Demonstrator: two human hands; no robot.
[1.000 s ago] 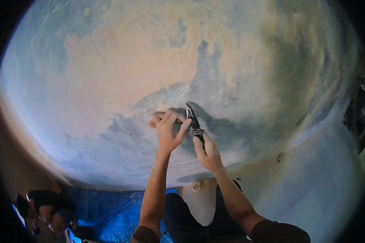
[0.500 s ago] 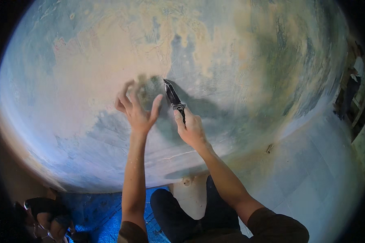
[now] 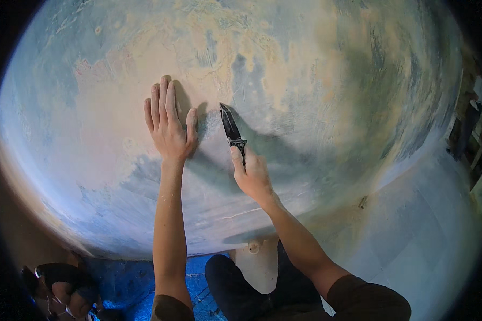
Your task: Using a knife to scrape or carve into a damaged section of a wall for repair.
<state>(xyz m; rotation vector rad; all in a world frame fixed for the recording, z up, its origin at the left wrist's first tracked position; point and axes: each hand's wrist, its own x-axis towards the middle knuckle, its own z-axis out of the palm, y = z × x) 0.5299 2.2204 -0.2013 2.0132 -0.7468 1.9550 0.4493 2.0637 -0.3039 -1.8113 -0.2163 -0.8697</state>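
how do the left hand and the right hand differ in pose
The left hand is flat with fingers straight, while the right hand is curled into a grip.
The left hand holds nothing; the right hand holds a dark knife, blade pointing up the picture.
The left hand is farther left than the right hand.
Both are bare and over the painted surface.

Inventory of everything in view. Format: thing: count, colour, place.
Broad mottled surface: one, cream/blue-grey/greenish, most of view
Slim pointed knife: one, black, centre
Crinkled blue sheet: one, blue, lower left
Bent-over person: one, dark clothes, lower left
Smooth floor: one, pale grey, lower right
Small round object: one, off-white, lower centre
Clutter: count unclear, dark/pale, right edge
Trousered legs: two, dark, bottom centre
Left hand: one, bare, fingers extended, left of knife
Right hand: one, bare, gripping knife
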